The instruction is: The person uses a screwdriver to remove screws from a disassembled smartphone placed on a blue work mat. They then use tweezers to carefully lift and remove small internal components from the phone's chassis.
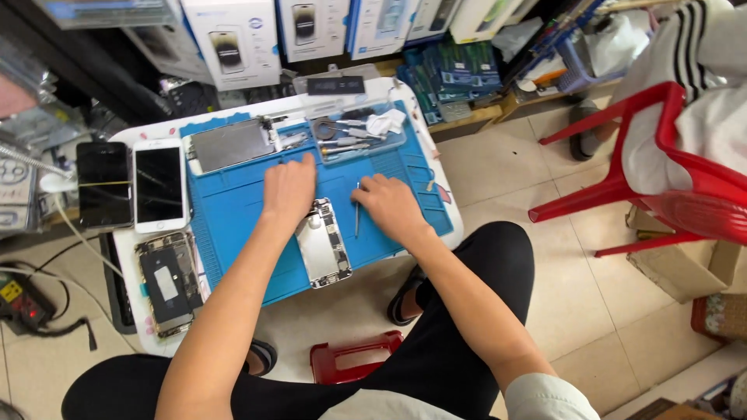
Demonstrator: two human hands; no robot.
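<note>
An opened silver phone body [325,245] lies on a blue work mat [233,225] on a small white table [156,330]. My left hand [288,190] rests palm down on the mat just above the phone's top left corner, fingers together and holding nothing that I can see. My right hand [389,204] sits to the right of the phone and grips a thin metal tool [357,218] that points down along the phone's right edge.
A detached screen panel [232,144] and a clear tray of tools [358,136] sit at the mat's far edge. A black phone [103,183], a white phone [159,185] and another opened phone [166,281] lie left. A red chair [661,179] stands right.
</note>
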